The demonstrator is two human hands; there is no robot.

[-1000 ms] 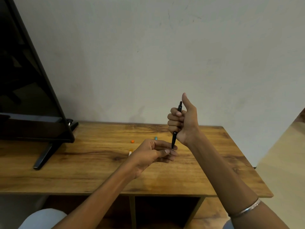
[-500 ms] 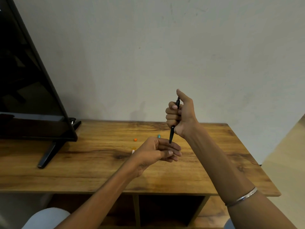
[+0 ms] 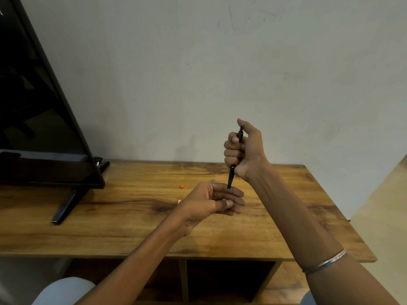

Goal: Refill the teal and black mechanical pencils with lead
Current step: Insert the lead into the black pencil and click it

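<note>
My right hand [image 3: 244,150] grips the black mechanical pencil [image 3: 231,176] in a fist, upright with its tip pointing down. The thumb lies over the pencil's top end. Just below, my left hand [image 3: 211,201] hovers above the wooden table [image 3: 132,227], fingers curled and thumb pressed against the index finger. The pencil tip meets the top of my left fingers. Whether my left hand holds anything is hidden. No teal pencil is visible.
A small orange piece [image 3: 181,186] and a small teal piece [image 3: 213,180] lie on the table beyond my left hand. A white and orange item [image 3: 179,200] peeks out beside my left hand. A black TV [image 3: 44,128] stands at the left on its foot [image 3: 66,208].
My right thumb, raised a second ago, has come down onto the pencil's top end. The view has shifted slightly. My left hand stays under the tip.
</note>
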